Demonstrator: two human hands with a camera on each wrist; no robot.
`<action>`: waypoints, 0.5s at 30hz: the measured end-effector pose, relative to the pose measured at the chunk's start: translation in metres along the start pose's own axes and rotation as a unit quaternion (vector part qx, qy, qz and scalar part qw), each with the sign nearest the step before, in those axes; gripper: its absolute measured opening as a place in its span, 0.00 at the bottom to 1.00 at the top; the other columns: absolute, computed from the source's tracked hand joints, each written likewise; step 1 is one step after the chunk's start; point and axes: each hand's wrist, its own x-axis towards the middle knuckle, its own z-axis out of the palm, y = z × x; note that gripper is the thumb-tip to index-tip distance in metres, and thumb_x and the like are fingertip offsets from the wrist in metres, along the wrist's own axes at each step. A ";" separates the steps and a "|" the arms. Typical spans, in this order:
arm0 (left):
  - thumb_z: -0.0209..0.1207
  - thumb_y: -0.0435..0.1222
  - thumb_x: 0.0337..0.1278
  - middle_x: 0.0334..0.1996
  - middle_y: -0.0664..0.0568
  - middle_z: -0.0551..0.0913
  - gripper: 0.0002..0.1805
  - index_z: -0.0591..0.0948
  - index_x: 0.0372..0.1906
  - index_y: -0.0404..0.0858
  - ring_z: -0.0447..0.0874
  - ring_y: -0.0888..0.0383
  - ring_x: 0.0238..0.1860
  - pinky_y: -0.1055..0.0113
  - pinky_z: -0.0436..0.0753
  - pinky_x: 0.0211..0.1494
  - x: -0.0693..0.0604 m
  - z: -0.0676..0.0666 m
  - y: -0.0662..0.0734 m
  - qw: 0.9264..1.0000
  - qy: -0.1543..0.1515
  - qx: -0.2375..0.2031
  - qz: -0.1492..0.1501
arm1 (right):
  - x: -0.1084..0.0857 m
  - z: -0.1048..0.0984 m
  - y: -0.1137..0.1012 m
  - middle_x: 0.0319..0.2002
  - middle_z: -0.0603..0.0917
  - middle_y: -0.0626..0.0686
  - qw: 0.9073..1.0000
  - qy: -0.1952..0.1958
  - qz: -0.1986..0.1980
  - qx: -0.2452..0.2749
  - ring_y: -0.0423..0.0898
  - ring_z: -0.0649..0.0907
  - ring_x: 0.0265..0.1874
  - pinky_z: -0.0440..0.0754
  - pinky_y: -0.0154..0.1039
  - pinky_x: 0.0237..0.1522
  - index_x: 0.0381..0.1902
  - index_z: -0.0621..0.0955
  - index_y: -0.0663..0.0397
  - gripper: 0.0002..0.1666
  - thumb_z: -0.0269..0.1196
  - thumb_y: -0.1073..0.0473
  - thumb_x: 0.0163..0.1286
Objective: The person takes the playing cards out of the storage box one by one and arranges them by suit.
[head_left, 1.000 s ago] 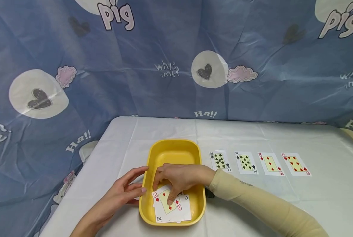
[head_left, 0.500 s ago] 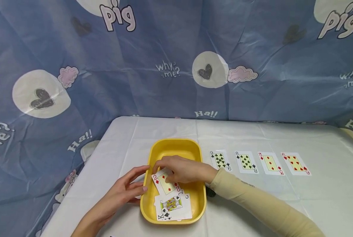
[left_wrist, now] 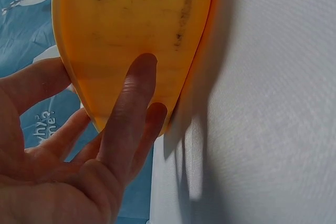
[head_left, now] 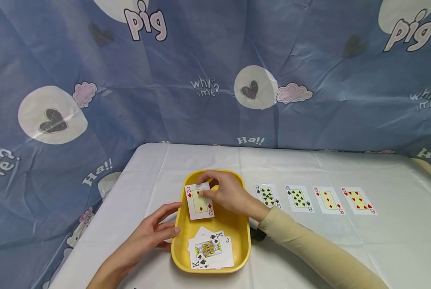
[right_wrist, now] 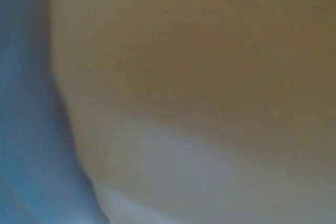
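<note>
In the head view my right hand (head_left: 229, 193) pinches a two of diamonds card (head_left: 200, 204) between thumb and fingers, over the far half of a yellow tray (head_left: 178, 245). A king of spades (head_left: 209, 248) lies face up in the near end of that tray, on other cards mostly hidden beneath it. My left hand (head_left: 150, 230) touches the tray's left side with extended fingers. The left wrist view shows the fingers of this hand (left_wrist: 123, 124) against the tray's outer wall (left_wrist: 136, 30). Only a blur fills the right wrist view.
To the tray's right, a row of face-up cards lies on the white-covered table (head_left: 309, 166): nine of clubs (head_left: 267, 195), eight of spades (head_left: 299, 198), three of diamonds (head_left: 328, 200) and six of hearts (head_left: 359, 200). A blue printed cloth (head_left: 164, 108) hangs behind.
The right hand has drawn the two of diamonds from the near pile toward the tray's far end, uncovering the king of spades. The left hand stays at the tray's side.
</note>
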 end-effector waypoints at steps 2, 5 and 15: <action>0.64 0.38 0.62 0.75 0.44 0.56 0.35 0.65 0.72 0.47 0.78 0.46 0.57 0.51 0.84 0.45 0.000 0.000 0.001 1.000 0.001 0.001 -0.001 | -0.002 -0.002 0.000 0.42 0.83 0.40 1.000 0.021 0.008 0.010 0.39 0.81 0.36 0.82 0.36 0.39 0.46 0.83 0.45 0.15 0.72 0.61 0.62; 0.64 0.38 0.62 0.75 0.44 0.55 0.35 0.65 0.72 0.47 0.78 0.46 0.57 0.51 0.84 0.45 0.001 0.000 -0.001 1.000 -0.002 0.000 0.001 | -0.005 -0.004 0.000 0.42 0.83 0.40 0.998 0.045 0.026 0.023 0.40 0.81 0.34 0.82 0.36 0.34 0.47 0.83 0.44 0.16 0.72 0.60 0.62; 0.64 0.37 0.62 0.75 0.44 0.55 0.36 0.64 0.73 0.46 0.78 0.46 0.57 0.51 0.84 0.44 0.001 0.000 -0.001 1.000 -0.001 -0.002 -0.001 | -0.014 -0.019 0.006 0.42 0.84 0.48 0.985 0.067 0.075 0.138 0.50 0.82 0.28 0.84 0.46 0.29 0.41 0.85 0.46 0.12 0.73 0.63 0.60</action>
